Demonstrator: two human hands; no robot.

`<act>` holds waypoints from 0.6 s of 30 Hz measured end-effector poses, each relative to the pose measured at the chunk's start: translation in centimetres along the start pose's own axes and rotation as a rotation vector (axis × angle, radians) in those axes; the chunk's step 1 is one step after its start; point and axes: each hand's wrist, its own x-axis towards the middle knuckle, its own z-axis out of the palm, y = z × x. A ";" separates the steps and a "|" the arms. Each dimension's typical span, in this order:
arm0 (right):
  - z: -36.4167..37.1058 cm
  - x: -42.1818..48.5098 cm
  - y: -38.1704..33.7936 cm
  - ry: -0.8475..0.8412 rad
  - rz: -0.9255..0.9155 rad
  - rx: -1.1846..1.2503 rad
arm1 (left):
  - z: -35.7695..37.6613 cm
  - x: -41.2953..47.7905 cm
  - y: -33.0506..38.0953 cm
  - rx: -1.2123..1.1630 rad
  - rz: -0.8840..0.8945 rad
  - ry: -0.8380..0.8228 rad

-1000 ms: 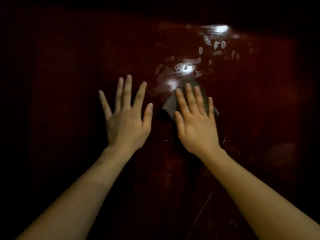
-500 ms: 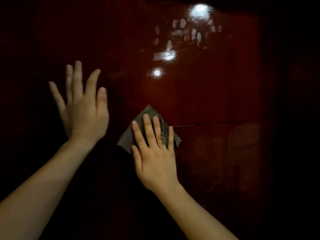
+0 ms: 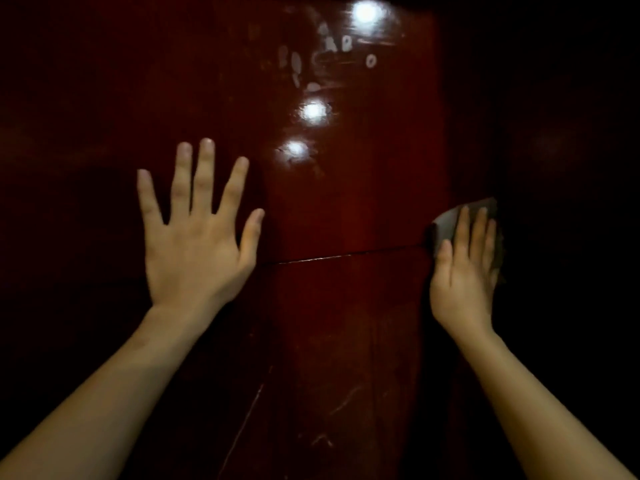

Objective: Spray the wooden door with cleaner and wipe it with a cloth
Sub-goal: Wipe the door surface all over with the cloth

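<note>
A dark red, glossy wooden door (image 3: 349,209) fills the view in dim light. Pale wet droplets and streaks (image 3: 313,64) sit near its top, among bright light reflections. My left hand (image 3: 197,237) lies flat on the door at centre left, fingers spread, holding nothing. My right hand (image 3: 465,268) presses a grey cloth (image 3: 450,221) flat against the door at the right. Only the cloth's upper corner and right edge show past the fingers. A thin horizontal seam (image 3: 346,256) runs between the two hands. No spray bottle is in view.
The left and right parts of the view are nearly black, so the door's edges and surroundings cannot be made out. Faint scratches (image 3: 249,420) mark the lower door between my forearms.
My right hand has slid the cloth down and then far to the right along the seam. My left hand stays spread flat on the door. The view has shifted.
</note>
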 end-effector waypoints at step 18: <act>-0.5 -1.3 5.6 -0.078 -0.180 -0.009 | 2.4 0.3 15.3 -0.065 0.114 -0.008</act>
